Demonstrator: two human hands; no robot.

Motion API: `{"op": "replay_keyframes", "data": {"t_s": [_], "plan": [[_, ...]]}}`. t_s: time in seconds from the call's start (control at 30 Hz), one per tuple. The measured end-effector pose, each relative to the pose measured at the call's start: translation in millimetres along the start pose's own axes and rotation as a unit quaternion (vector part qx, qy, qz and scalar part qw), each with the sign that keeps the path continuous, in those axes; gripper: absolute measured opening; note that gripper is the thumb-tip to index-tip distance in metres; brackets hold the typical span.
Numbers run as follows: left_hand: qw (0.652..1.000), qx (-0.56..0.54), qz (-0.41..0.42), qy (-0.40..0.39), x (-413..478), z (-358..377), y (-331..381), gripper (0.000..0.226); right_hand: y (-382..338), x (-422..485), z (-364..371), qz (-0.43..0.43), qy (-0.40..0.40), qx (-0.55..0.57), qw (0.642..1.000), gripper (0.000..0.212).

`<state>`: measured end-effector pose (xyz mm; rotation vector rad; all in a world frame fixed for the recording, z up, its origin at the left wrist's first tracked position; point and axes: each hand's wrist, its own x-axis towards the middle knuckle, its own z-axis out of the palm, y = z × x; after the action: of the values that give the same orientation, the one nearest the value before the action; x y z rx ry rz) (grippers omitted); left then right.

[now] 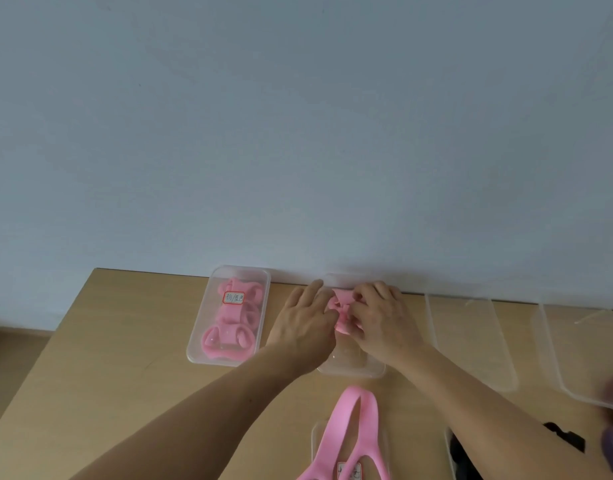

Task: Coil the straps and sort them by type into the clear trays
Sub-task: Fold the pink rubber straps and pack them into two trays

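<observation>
over the far end of the middle tray, near the wall, i am bringing my hands together. my left hand and my right hand are both pinching the same pink strap, fingers curled round it from either side, and they are almost touching each other. the strap is bunching into a small coil between my fingertips. it is sitting right between the hands, so neither hand is nearer than the other. i cannot tell whether it is resting on the tray floor or hanging just above it, since my fingers are hiding its underside.

the tray is lying with its long axis running away from me toward the wall, and the coil is hanging over its far part, so i am judging that the coming move is simply straight down and a letting go, not a carry sideways.

to my left, just beside this tray and lined up the same way, the labelled tray is holding several coiled pink straps. to my right, two more clear trays are standing along the wall. close to me on the desk, loose pink straps are lying as long loops pointing toward my hands, waiting for coiling.
</observation>
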<state>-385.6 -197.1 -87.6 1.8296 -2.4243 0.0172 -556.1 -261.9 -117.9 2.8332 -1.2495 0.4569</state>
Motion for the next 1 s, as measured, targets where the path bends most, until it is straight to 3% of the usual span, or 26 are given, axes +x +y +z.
{"op": "replay_keyframes", "data": {"t_s": [0.1, 0.2, 0.33, 0.43, 0.57, 1.0], "plan": [[0.994, 0.028, 0.013, -0.103, 0.9, 8.3, -1.0, 0.037, 4.7, -3.6, 0.5, 0.003, -0.01, 0.026, 1.0, 0.014], [0.989, 0.05, -0.006, -0.136, 2.9, 14.6, -6.4, 0.044, 8.3, -6.7, 1.4, 0.01, -0.004, 0.053, 0.999, 0.003], [0.995, 0.04, 0.001, -0.093, -0.3, 7.1, -9.0, 0.036, 9.3, -9.7, -2.9, 0.021, 0.007, 0.065, 0.998, 0.007], [0.999, 0.004, 0.011, -0.047, -1.9, 6.2, -7.2, 0.044, 5.2, -8.3, -9.3, 0.036, -0.007, 0.057, 0.998, 0.011], [0.997, 0.032, 0.043, -0.053, -3.4, 8.3, -4.8, 0.041, 0.4, -4.3, -14.4, 0.067, -0.025, 0.079, 0.994, 0.016], [0.999, -0.02, 0.018, -0.023, -8.1, 4.9, -5.8, 0.046, -1.6, -8.7, -28.5, 0.099, -0.045, 0.085, 0.99, 0.016]]}}
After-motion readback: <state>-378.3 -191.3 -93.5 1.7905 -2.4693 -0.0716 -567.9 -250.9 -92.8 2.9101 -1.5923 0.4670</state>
